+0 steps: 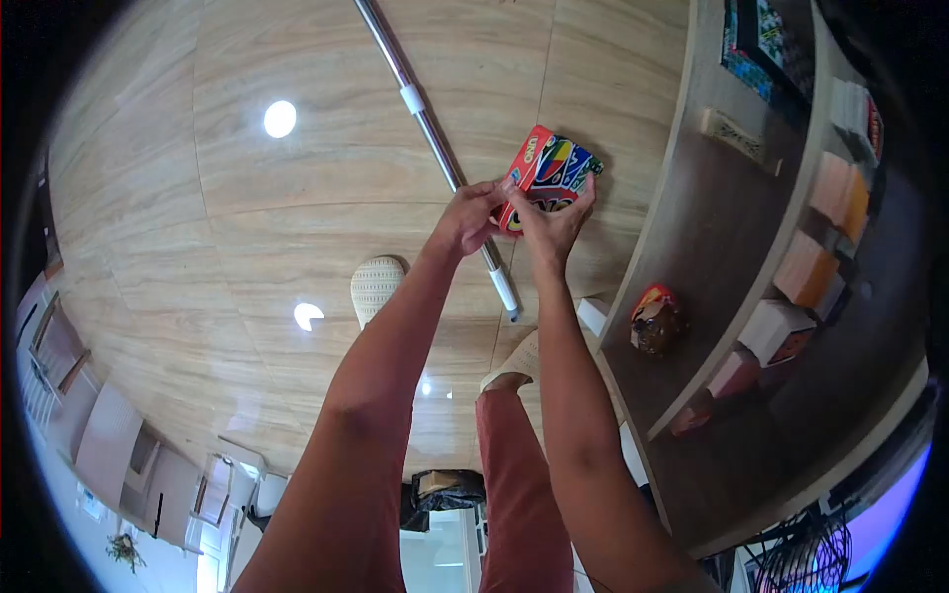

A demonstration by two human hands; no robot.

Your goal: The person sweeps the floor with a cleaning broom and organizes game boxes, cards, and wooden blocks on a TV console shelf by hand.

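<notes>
Clearly, both hands' fingers (pixel 516 198) pinch the red box (pixel 550 176) labelled UNO

from here i see dusty-red trousers (pixel 524 494), long in the leg; a pale cream left shoe (pixel 377 285), round-toed, with rows of small dark marks across it; a cream right shoe (pixel 519 358) below a bare ankle (pixel 508 381); bare arms (pixel 583 395); slim, ungloved fingers (pixel 589 188).

floor (pixel 287 232): glossy, smooth | pole (pixel 432 134): shiny metal | trousers (pixel 516 484): matt cloth
</notes>
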